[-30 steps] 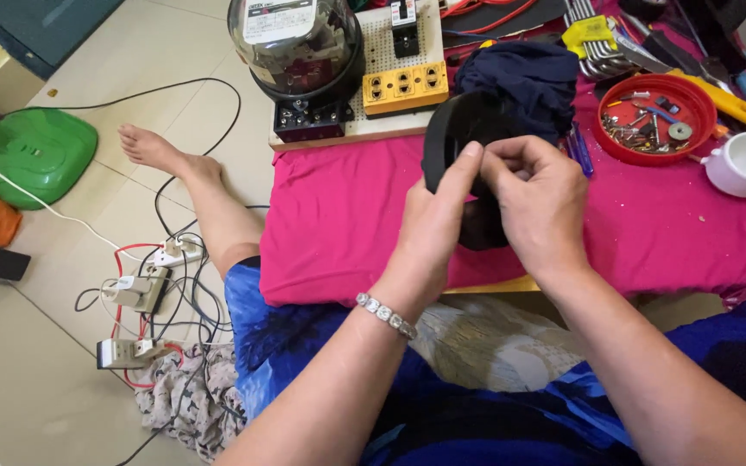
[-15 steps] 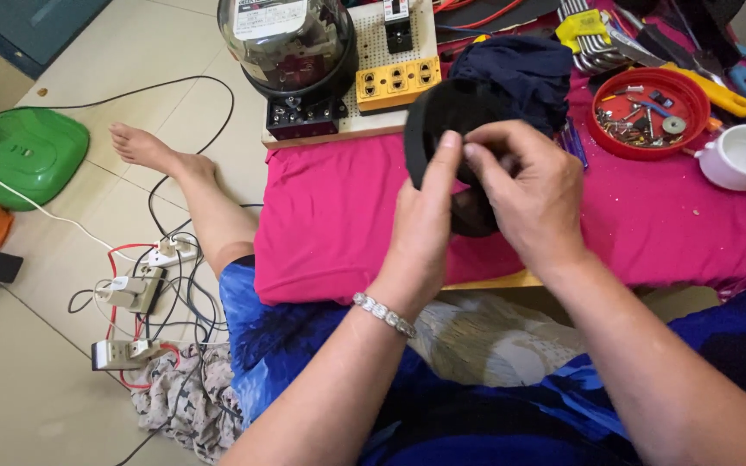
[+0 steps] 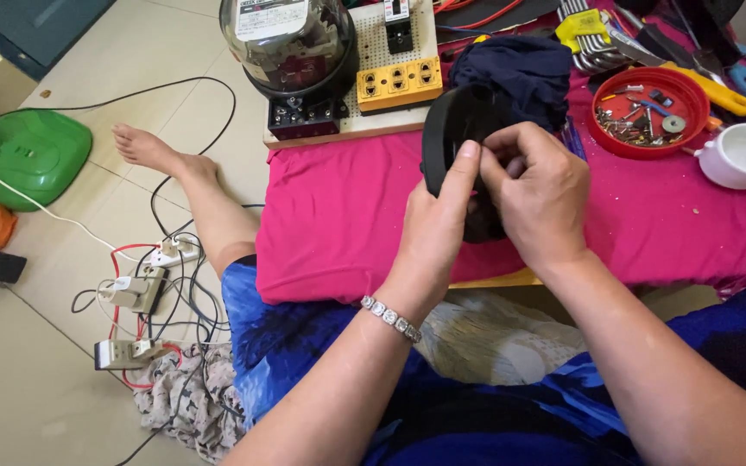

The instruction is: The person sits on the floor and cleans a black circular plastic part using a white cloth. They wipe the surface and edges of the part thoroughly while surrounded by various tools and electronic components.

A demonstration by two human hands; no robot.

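Black round part held up in 2 hands above the pink cloth

The black round part (image 3: 459,138) is gripped at its rim by the left hand (image 3: 438,220), fingers closed on it; the right hand (image 3: 533,185) is curled over its face, fingertips pinched at something hidden. Fitting appears underway, not finished; loose screws remain in the red dish (image 3: 649,112).

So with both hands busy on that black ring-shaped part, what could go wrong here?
The black ring-shaped part is pinched only at the fingertips of the left hand and right hand, so it might slip onto the pink cloth.

The right forearm is close to the white cup and the red dish of screws; a wide elbow move might tip them.

Loose cables and power strips lie beside the bare leg, a possible snag.
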